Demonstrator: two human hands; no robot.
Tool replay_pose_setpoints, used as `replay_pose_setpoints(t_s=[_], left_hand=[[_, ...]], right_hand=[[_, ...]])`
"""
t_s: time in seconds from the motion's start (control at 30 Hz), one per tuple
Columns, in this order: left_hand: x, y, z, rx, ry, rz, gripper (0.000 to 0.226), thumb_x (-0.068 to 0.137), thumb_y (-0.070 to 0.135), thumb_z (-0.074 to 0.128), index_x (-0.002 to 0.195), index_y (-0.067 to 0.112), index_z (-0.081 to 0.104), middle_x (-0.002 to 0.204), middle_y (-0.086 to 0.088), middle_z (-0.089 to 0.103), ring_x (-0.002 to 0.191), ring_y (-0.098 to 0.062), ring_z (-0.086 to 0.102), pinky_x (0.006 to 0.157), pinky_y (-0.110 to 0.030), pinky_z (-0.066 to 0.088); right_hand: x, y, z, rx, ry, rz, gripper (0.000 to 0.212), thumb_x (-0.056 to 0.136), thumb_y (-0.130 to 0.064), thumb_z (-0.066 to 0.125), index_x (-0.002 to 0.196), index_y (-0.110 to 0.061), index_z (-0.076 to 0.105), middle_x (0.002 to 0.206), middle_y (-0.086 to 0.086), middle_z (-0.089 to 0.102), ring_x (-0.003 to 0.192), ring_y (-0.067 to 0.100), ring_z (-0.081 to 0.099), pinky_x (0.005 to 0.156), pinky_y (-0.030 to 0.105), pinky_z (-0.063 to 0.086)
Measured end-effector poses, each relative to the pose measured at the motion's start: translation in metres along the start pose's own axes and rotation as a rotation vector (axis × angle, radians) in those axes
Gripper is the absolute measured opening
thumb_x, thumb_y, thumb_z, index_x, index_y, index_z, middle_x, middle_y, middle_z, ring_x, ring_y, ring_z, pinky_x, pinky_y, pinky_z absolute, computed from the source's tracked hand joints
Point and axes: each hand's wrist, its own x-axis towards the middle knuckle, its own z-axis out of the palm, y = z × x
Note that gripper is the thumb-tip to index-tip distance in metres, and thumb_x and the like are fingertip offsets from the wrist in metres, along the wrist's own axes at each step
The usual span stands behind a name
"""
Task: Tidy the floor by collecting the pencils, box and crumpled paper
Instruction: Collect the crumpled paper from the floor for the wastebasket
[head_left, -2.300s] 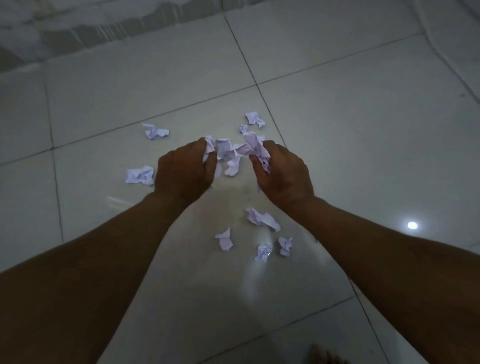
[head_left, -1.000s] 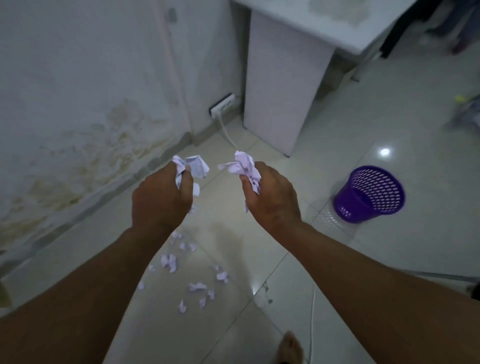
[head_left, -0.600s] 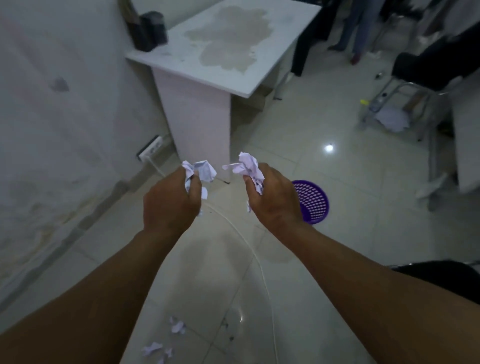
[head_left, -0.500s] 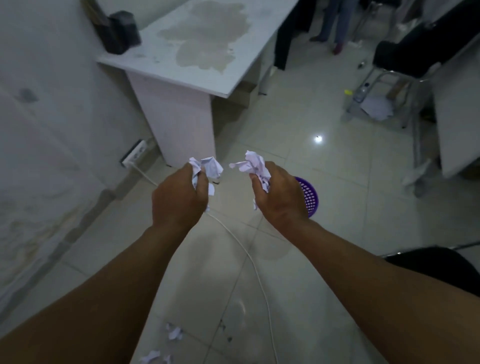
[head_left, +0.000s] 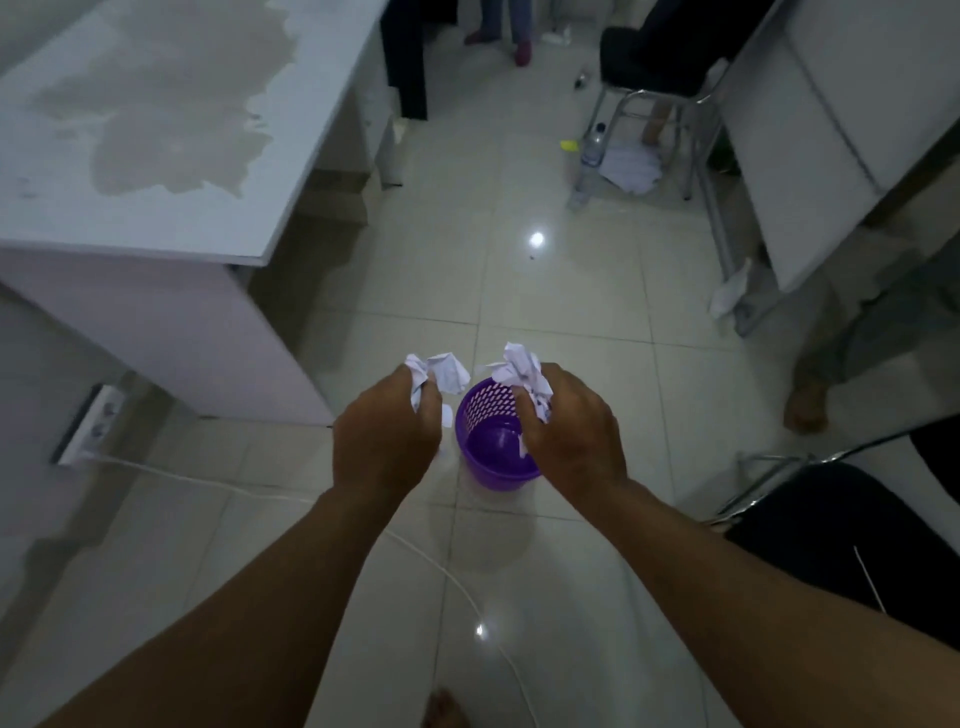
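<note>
My left hand (head_left: 387, 439) is closed around a bunch of white crumpled paper (head_left: 441, 371) that sticks out above its fingers. My right hand (head_left: 569, 431) grips a second bunch of crumpled paper (head_left: 522, 371). A purple perforated waste basket (head_left: 485, 457) stands on the tiled floor directly below and between both hands; its far rim is partly hidden by my right fingers. No pencils or box are in view.
A white desk (head_left: 156, 171) stands to the left, with a wall socket (head_left: 91, 423) and a white cable (head_left: 452, 571) across the floor. A black chair (head_left: 852, 525) sits at the right, a metal-legged chair (head_left: 660, 78) further back. Other people's feet show at the top and right.
I have turned from the scattered paper on the floor and come up to the purple basket; both hands, still gripping paper, are now over it.
</note>
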Motion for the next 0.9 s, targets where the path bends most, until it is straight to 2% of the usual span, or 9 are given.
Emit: replay_pose_setpoints(t_s=[0.1,0.27,0.4,0.53,0.63,0.7,0.8,0.9], left_hand=[[0.021,0.000,0.040,-0.024,-0.048,0.045,0.030,0.102,0.029,0.046,0.074,0.019,0.049,0.071,-0.002,0.063,0.059,-0.015,0.050,0.053,-0.022,0.032],[0.040,-0.006,0.121,-0.008,-0.114,0.033,0.025,0.102,0.029,0.046,0.080,0.020,0.052,0.071,0.005,0.058,0.061,-0.011,0.049,0.051,-0.013,0.025],[0.059,-0.021,0.190,-0.019,-0.143,-0.052,0.024,0.103,0.029,0.045,0.091,0.015,0.061,0.077,0.000,0.068,0.065,-0.017,0.060,0.057,-0.021,0.036],[0.072,-0.039,0.265,-0.025,-0.168,-0.134,0.022,0.103,0.028,0.045,0.083,0.021,0.051,0.073,0.002,0.063,0.061,-0.014,0.054,0.058,-0.023,0.039],[0.079,-0.054,0.318,-0.040,-0.183,-0.235,0.026,0.105,0.033,0.041,0.084,0.021,0.053,0.077,-0.003,0.069,0.063,-0.015,0.060,0.061,-0.027,0.048],[0.081,-0.065,0.348,-0.035,-0.189,-0.324,0.032,0.106,0.037,0.036,0.090,0.019,0.058,0.083,-0.005,0.071,0.070,-0.019,0.066,0.067,-0.031,0.054],[0.084,-0.081,0.386,-0.052,-0.219,-0.403,0.043,0.107,0.040,0.033,0.110,0.011,0.065,0.095,-0.009,0.074,0.083,-0.024,0.070,0.077,-0.039,0.060],[0.089,-0.093,0.411,-0.057,-0.243,-0.433,0.043,0.106,0.039,0.035,0.117,0.009,0.064,0.102,-0.010,0.073,0.090,-0.025,0.070,0.080,-0.038,0.059]], right_hand=[[0.021,0.030,0.021,-0.016,-0.003,0.010,0.019,0.095,-0.039,0.052,0.103,-0.023,0.058,0.086,-0.002,0.066,0.076,0.021,0.063,0.064,0.041,0.056],[0.055,0.090,0.064,-0.003,-0.063,0.064,0.019,0.096,-0.042,0.051,0.104,-0.025,0.056,0.087,-0.002,0.067,0.074,0.020,0.064,0.064,0.042,0.058],[0.076,0.143,0.109,0.013,-0.148,0.080,0.017,0.097,-0.034,0.055,0.104,-0.020,0.061,0.086,0.000,0.068,0.072,0.020,0.064,0.064,0.037,0.057],[0.089,0.197,0.157,0.040,-0.259,0.067,0.024,0.097,-0.029,0.057,0.116,-0.016,0.063,0.099,0.003,0.072,0.083,0.021,0.068,0.071,0.035,0.060],[0.099,0.232,0.194,0.050,-0.333,0.060,0.026,0.096,-0.028,0.059,0.118,-0.014,0.064,0.102,0.005,0.073,0.086,0.021,0.070,0.074,0.032,0.060],[0.104,0.249,0.213,0.056,-0.366,0.075,0.027,0.096,-0.028,0.059,0.118,-0.014,0.064,0.102,0.005,0.073,0.087,0.021,0.070,0.074,0.030,0.059],[0.110,0.271,0.242,0.050,-0.439,0.091,0.027,0.097,-0.028,0.058,0.119,-0.014,0.064,0.103,0.005,0.073,0.087,0.020,0.069,0.074,0.027,0.055],[0.117,0.285,0.263,0.042,-0.477,0.111,0.024,0.097,-0.029,0.057,0.115,-0.014,0.065,0.097,0.003,0.073,0.083,0.018,0.069,0.072,0.029,0.057]])
